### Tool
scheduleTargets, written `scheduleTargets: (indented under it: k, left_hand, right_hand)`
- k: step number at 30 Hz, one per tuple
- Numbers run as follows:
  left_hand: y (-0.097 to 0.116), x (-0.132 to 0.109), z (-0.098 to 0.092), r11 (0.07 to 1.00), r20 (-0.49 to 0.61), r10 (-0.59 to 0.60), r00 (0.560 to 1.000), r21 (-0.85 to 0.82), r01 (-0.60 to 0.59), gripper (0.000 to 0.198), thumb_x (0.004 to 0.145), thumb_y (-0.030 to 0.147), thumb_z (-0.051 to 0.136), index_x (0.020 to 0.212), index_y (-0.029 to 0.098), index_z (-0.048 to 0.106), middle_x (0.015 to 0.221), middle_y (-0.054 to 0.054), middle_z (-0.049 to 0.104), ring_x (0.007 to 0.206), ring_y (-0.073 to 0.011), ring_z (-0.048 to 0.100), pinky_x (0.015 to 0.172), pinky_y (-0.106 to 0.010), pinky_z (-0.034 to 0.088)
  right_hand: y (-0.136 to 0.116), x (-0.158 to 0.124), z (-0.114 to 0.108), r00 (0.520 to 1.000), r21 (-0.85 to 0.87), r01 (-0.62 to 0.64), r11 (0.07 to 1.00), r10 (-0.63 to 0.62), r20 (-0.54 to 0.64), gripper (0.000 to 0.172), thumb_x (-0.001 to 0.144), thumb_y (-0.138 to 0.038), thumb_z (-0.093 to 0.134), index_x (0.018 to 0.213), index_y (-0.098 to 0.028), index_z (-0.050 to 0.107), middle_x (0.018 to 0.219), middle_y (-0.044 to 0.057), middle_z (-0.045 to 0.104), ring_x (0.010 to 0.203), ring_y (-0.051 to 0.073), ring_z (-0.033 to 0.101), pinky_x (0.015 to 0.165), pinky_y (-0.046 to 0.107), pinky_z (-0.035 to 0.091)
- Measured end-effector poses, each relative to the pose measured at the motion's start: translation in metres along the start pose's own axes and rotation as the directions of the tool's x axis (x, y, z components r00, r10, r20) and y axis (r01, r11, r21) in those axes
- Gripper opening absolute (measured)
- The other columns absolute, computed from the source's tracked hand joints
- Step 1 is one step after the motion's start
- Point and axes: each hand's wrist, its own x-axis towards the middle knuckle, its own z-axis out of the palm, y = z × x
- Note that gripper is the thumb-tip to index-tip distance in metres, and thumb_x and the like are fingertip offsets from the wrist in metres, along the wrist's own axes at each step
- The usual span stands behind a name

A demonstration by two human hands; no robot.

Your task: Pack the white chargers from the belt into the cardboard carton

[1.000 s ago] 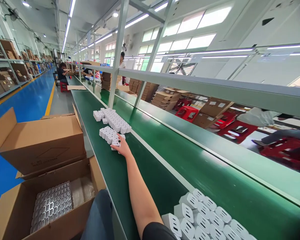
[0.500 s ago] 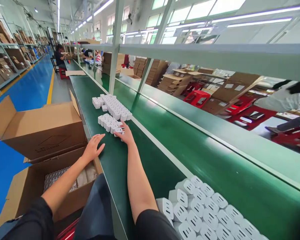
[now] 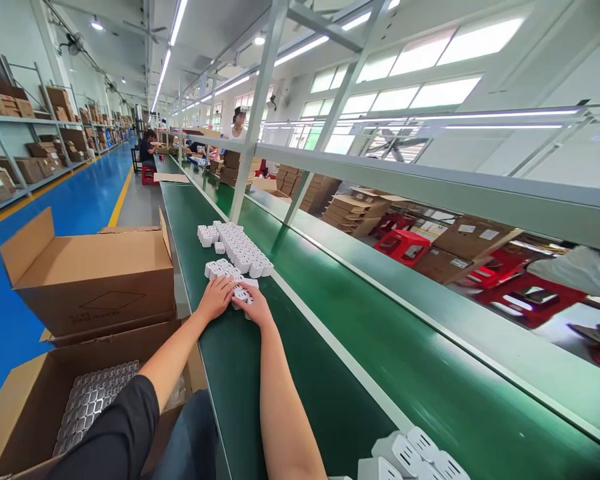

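Observation:
White power adapters with paired slots (image 3: 221, 267) stand in a small cluster on the green bench (image 3: 230, 373). My left hand (image 3: 215, 299) presses against the near left side of this cluster, fingers curved over the adapters. At its near right end my right hand (image 3: 256, 307) grips adapters between thumb and fingers. Both thumbs are close together, and the hands partly cover the adapters they hold. Just beyond, a larger block of the same adapters (image 3: 243, 247) stands in rows, with one loose adapter (image 3: 220, 247) beside it.
More adapters (image 3: 410, 457) stand at the bottom right. To my left, an open carton (image 3: 25, 400) holds clear trays (image 3: 97, 397); another open carton (image 3: 105, 267) stands behind it. A metal frame (image 3: 260, 127) rises along the bench. Farther off, a person (image 3: 147, 148) sits at the bench.
My left hand has moved right from beside the bench edge onto the small cluster. My right hand stays at the cluster. The view has tilted up, so fewer near adapters show.

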Motion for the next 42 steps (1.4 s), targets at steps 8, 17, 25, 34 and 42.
scheduleTargets:
  k: [8, 17, 25, 34, 42]
  left_hand:
    - [0.002, 0.000, -0.004, 0.999, 0.006, -0.007, 1.000, -0.032, 0.008, 0.041, 0.100, 0.035, 0.037, 0.134, 0.024, 0.057, 0.146, -0.004, 0.052, 0.139, -0.0244, 0.042, 0.117, -0.049, 0.032]
    - [0.004, 0.000, -0.008, 0.998, -0.004, -0.002, 1.000, -0.055, 0.002, 0.038, 0.099, 0.037, 0.041, 0.130, 0.023, 0.059, 0.146, -0.004, 0.052, 0.141, -0.0255, 0.039, 0.118, -0.049, 0.031]
    - [0.005, -0.001, -0.008, 0.997, 0.006, 0.062, 0.998, -0.047, -0.062, 0.039, 0.093, 0.048, 0.054, 0.124, 0.027, 0.063, 0.149, -0.004, 0.048, 0.141, -0.0283, 0.038, 0.119, -0.052, 0.027]
    - [0.004, 0.000, -0.007, 0.995, -0.019, 0.099, 0.995, -0.026, -0.100, 0.042, 0.093, 0.047, 0.055, 0.128, 0.026, 0.062, 0.146, -0.004, 0.051, 0.139, -0.0282, 0.041, 0.117, -0.051, 0.031]
    - [0.002, 0.001, -0.006, 0.993, -0.025, 0.112, 0.993, -0.030, -0.113, 0.041, 0.092, 0.046, 0.055, 0.128, 0.026, 0.062, 0.142, -0.005, 0.056, 0.136, -0.0276, 0.044, 0.115, -0.048, 0.034]
  right_hand:
    - [-0.006, 0.000, -0.002, 0.999, 0.082, -0.035, 0.996, 0.036, -0.008, 0.046, 0.080, -0.042, 0.061, 0.121, -0.024, 0.066, 0.123, 0.007, 0.066, 0.114, 0.024, 0.060, 0.100, 0.044, 0.048]
    - [0.009, 0.005, 0.002, 0.974, 0.169, -0.133, 0.977, 0.160, -0.157, 0.049, 0.077, -0.051, 0.059, 0.112, -0.018, 0.070, 0.098, 0.006, 0.070, 0.088, 0.020, 0.064, 0.090, 0.038, 0.052]
    - [0.003, 0.004, 0.001, 0.974, 0.335, -0.146, 0.931, 0.195, -0.116, 0.049, 0.075, -0.050, 0.062, 0.111, -0.018, 0.070, 0.099, 0.006, 0.069, 0.092, 0.020, 0.062, 0.089, 0.034, 0.049]
    - [0.000, 0.005, 0.000, 0.954, 0.595, -0.180, 0.783, 0.287, -0.089, 0.049, 0.068, -0.043, 0.071, 0.109, -0.017, 0.072, 0.094, 0.004, 0.068, 0.086, 0.018, 0.059, 0.079, 0.028, 0.046]
    - [-0.002, 0.008, 0.001, 0.941, 0.664, -0.198, 0.721, 0.329, -0.076, 0.041, 0.064, -0.034, 0.069, 0.102, -0.019, 0.074, 0.088, 0.002, 0.067, 0.079, 0.014, 0.058, 0.074, 0.025, 0.044]
